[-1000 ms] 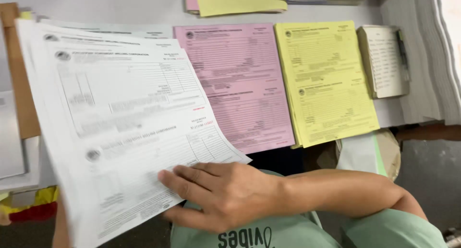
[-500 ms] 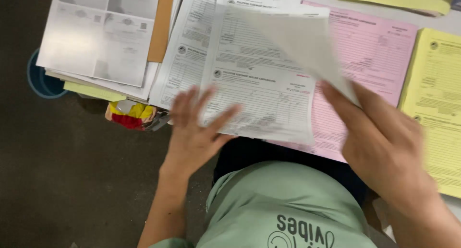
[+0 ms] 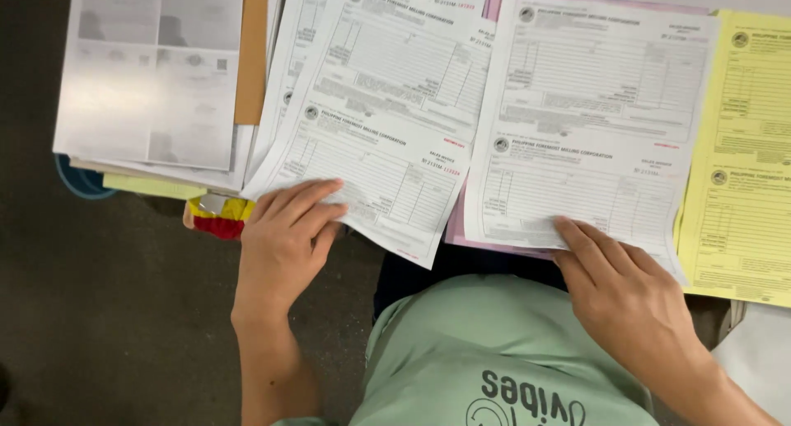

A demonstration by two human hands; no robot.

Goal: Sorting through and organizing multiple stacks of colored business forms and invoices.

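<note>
Two white printed paper forms lie side by side at the near edge of the desk. The left white form sheet (image 3: 375,117) sits skewed, its long axis running from the far right down to the near left, and its near right corner juts past the desk edge over your lap. The right white form sheet (image 3: 589,121) lies almost square to you, long axis pointing away from you, header end at the far side, resting on a pink paper sheet (image 3: 451,228) of which only an edge shows.

Your left hand (image 3: 284,241) lies flat and open, fingers spread, pressing the near left corner of the left sheet; it pins the paper and grasps nothing. Your right hand (image 3: 630,298) also lies open, with its fingertips (image 3: 568,232) pressing the near edge of the right sheet (no pinch is visible).

Risks, as a judgement: the overhanging corner is unsupported, so releasing your left hand could let that sheet slide or droop off the desk. Dragging with flat fingers could crease either sheet or shift the pink one beneath.

Outward lie a yellow paper form (image 3: 746,154) at right, and at left a stack of grey printed pages (image 3: 152,72) over a brown card folder (image 3: 251,55).
</note>
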